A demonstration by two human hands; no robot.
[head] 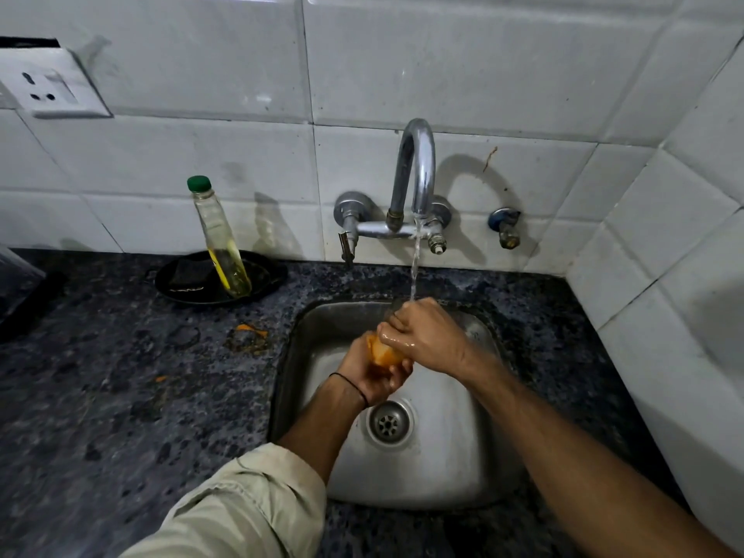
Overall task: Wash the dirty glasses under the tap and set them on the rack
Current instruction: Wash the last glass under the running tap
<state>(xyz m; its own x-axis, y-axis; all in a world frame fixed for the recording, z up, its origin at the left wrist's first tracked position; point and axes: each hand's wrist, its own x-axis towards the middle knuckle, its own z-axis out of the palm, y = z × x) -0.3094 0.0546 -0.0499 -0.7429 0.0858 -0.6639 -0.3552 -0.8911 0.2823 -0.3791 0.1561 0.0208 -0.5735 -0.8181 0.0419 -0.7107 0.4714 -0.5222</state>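
A glass (384, 353) smeared with orange residue is held over the steel sink (443, 469), just below the running tap (418, 167). My left hand (372, 382) grips the glass from below, fingers curled around its base. My right hand (428, 336) covers the upper part, fingers curled over the rim; most of the glass is hidden by both hands. The water stream (414, 267) lands on my right hand's knuckles at the glass mouth. No rack is in view.
A green-capped bottle (219, 239) of yellow liquid leans in a black dish (265, 275) with a dark scrub pad. Orange spills (251, 336) mark the dark granite counter left of the sink. A tiled wall corner stands close on the right.
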